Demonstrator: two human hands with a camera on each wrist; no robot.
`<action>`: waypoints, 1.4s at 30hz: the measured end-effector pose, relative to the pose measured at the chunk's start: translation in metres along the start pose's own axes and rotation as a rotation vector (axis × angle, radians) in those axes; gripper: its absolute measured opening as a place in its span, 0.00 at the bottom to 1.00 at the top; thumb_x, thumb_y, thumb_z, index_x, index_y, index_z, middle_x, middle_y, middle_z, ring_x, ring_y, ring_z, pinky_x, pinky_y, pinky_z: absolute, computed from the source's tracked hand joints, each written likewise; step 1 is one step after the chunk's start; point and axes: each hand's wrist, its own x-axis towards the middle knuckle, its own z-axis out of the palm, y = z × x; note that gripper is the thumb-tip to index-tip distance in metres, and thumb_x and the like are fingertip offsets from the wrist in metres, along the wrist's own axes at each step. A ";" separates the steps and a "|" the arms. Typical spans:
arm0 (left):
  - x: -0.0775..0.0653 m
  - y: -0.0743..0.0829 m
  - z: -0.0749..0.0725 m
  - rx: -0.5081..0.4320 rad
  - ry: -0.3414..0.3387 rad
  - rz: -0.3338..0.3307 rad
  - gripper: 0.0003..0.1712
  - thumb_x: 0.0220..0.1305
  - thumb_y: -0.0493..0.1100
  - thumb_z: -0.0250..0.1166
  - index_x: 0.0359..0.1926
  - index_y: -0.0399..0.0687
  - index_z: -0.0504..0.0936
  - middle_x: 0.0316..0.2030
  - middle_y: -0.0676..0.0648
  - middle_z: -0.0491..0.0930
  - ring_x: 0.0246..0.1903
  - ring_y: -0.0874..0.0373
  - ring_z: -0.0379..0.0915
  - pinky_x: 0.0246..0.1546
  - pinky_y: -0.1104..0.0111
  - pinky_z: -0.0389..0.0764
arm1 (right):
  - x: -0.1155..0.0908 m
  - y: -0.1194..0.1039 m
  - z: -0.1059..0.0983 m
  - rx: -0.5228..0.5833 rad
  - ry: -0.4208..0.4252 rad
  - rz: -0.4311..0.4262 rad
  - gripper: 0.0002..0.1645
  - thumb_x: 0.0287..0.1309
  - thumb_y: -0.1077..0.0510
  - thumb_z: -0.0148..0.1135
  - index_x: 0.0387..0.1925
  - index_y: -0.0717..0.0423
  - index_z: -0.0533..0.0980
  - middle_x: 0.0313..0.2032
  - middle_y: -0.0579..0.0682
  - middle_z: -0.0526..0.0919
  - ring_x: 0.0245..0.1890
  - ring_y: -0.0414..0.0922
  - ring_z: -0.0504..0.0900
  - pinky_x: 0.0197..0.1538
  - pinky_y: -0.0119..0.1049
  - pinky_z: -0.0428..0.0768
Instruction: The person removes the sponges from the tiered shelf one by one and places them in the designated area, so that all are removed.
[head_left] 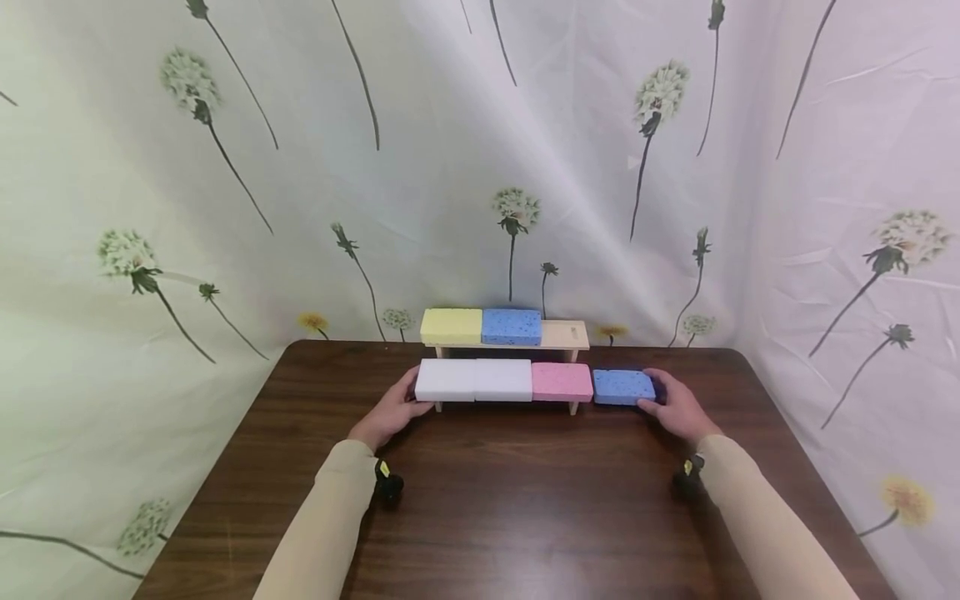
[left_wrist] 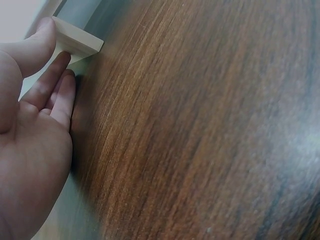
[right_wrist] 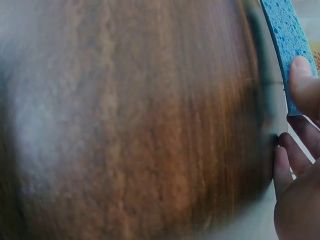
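My right hand [head_left: 678,407] pinches a blue speckled sponge [head_left: 624,387] by its right end, with the thumb [right_wrist: 301,82] on its near face. That sponge hangs just right of a pink sponge [head_left: 562,381], a narrow gap between them. The pink sponge and two white sponges [head_left: 446,380] lie in a row on the front wooden stand [head_left: 573,408]. At that row's left end, my left hand [head_left: 392,410] holds the stand's end, its thumb and fingertips against the pale wood [left_wrist: 80,40] in the left wrist view.
Behind, a second wooden stand [head_left: 564,335] bears a yellow sponge [head_left: 452,326] and another blue sponge [head_left: 512,326] on its left part. Both stands are on a dark wooden table [head_left: 517,500]. A flower-printed curtain [head_left: 442,192] rises right behind the table's far edge.
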 end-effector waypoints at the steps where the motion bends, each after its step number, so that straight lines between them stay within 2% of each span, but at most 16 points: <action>1: 0.000 0.000 0.000 -0.005 0.000 0.002 0.49 0.71 0.31 0.65 0.84 0.48 0.50 0.78 0.35 0.61 0.76 0.39 0.59 0.76 0.43 0.59 | 0.000 0.000 0.000 -0.009 0.001 -0.001 0.38 0.72 0.56 0.66 0.76 0.63 0.62 0.72 0.72 0.66 0.72 0.69 0.67 0.71 0.68 0.66; 9: 0.001 0.002 -0.001 -0.004 0.000 0.009 0.49 0.71 0.31 0.65 0.84 0.47 0.50 0.78 0.34 0.61 0.76 0.39 0.59 0.76 0.43 0.59 | 0.001 -0.005 0.000 -0.076 -0.016 0.004 0.39 0.72 0.55 0.65 0.77 0.63 0.61 0.75 0.72 0.63 0.75 0.70 0.61 0.74 0.70 0.60; 17: 0.005 0.000 0.001 0.012 0.012 -0.023 0.48 0.71 0.32 0.65 0.84 0.52 0.51 0.79 0.38 0.59 0.78 0.41 0.55 0.78 0.44 0.56 | 0.003 -0.004 0.000 -0.117 -0.028 0.012 0.41 0.70 0.55 0.68 0.76 0.64 0.62 0.74 0.73 0.64 0.75 0.70 0.60 0.74 0.70 0.59; 23: 0.002 -0.002 0.000 0.001 0.008 -0.010 0.49 0.71 0.32 0.66 0.84 0.50 0.51 0.78 0.36 0.62 0.76 0.40 0.59 0.77 0.44 0.59 | 0.004 -0.008 0.001 -0.120 -0.023 -0.013 0.41 0.69 0.57 0.69 0.75 0.66 0.62 0.73 0.74 0.65 0.75 0.70 0.61 0.74 0.69 0.59; 31: 0.001 -0.001 0.000 0.006 0.004 -0.010 0.49 0.72 0.33 0.65 0.84 0.51 0.50 0.79 0.37 0.59 0.78 0.39 0.56 0.77 0.42 0.57 | 0.003 -0.010 0.002 -0.117 -0.041 0.008 0.42 0.69 0.58 0.68 0.77 0.67 0.60 0.74 0.74 0.63 0.75 0.71 0.59 0.74 0.70 0.58; 35: -0.007 0.016 -0.001 -0.008 -0.010 -0.027 0.49 0.71 0.31 0.65 0.84 0.47 0.49 0.79 0.35 0.58 0.78 0.37 0.54 0.77 0.41 0.55 | 0.004 -0.010 0.003 -0.119 -0.047 0.019 0.43 0.70 0.59 0.68 0.78 0.67 0.59 0.75 0.74 0.62 0.76 0.71 0.58 0.75 0.69 0.57; 37: -0.007 0.019 -0.001 -0.019 -0.019 -0.041 0.49 0.70 0.30 0.64 0.84 0.46 0.49 0.80 0.34 0.57 0.78 0.37 0.53 0.78 0.42 0.54 | 0.004 -0.012 0.003 -0.116 -0.054 0.033 0.45 0.70 0.57 0.69 0.79 0.66 0.57 0.76 0.73 0.60 0.77 0.70 0.57 0.75 0.68 0.57; 39: -0.005 0.015 -0.001 -0.020 -0.022 -0.044 0.49 0.70 0.30 0.64 0.84 0.46 0.48 0.80 0.34 0.56 0.78 0.37 0.53 0.78 0.42 0.53 | 0.004 -0.015 0.002 -0.109 -0.059 0.045 0.48 0.69 0.56 0.70 0.79 0.66 0.55 0.76 0.73 0.59 0.77 0.70 0.57 0.76 0.68 0.57; 42: 0.002 0.000 -0.001 -0.015 -0.012 -0.048 0.50 0.71 0.31 0.64 0.85 0.48 0.47 0.80 0.35 0.56 0.78 0.38 0.52 0.78 0.42 0.53 | 0.004 -0.015 -0.001 -0.090 -0.073 0.057 0.53 0.67 0.53 0.72 0.80 0.66 0.53 0.77 0.73 0.58 0.77 0.70 0.56 0.76 0.68 0.56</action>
